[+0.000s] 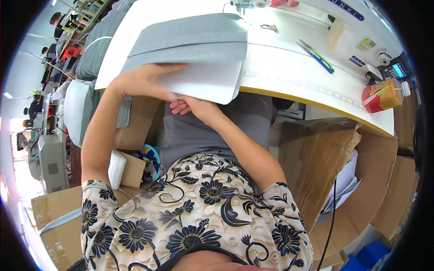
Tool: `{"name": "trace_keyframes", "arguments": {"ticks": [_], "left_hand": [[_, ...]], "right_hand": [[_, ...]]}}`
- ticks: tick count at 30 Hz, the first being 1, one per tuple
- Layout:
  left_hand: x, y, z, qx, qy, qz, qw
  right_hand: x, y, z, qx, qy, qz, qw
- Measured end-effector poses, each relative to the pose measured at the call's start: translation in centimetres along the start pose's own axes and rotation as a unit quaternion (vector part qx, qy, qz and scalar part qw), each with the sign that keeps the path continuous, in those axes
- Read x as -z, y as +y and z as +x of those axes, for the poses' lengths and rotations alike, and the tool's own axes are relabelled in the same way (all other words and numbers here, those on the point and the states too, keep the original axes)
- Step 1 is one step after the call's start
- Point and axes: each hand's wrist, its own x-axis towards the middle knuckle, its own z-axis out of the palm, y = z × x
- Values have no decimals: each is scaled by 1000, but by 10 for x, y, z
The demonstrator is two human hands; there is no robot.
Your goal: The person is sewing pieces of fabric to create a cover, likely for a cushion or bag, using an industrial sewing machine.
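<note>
Spreading the left hand (140,80) across the grey panel (194,55), pinching its near rim with the right hand (198,108), overhanging the table's (289,63) front edge. Apparently squaring layers; next, needing steady, even edges.

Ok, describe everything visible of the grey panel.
The grey panel looks like fabric, with rounded corners and a dark line across it. Its near part looks smooth and whitish; layers show at the right. It rests on the white table, near edge overhanging the front. The left grip spreads at its near left; the right grip meets its near edge.
</note>
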Motion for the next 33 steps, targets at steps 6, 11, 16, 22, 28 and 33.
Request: {"name": "trace_keyframes", "arguments": {"ticks": [6,11,16,22,28,33], "left_hand": [[-25,31,74,128,135,30,982],[-48,4,116,171,202,-33,964],[-37,-12,67,132,129,-29,982],[-17,-25,53,78,57,-20,995],[-6,8,54,20,-1,-11,1000],[-6,45,22,23,-25,-6,999]], "right_hand": [[-8,-1,8,-8,-15,-46,999],[-17,2,6,-25,-15,-50,998],[-13,6,0,6,-27,-16,1000],[-21,3,-8,-8,-40,-21,999],[-24,-5,-3,-25,-33,-9,999],[-25,-5,-8,-21,5,-25,999]]}}
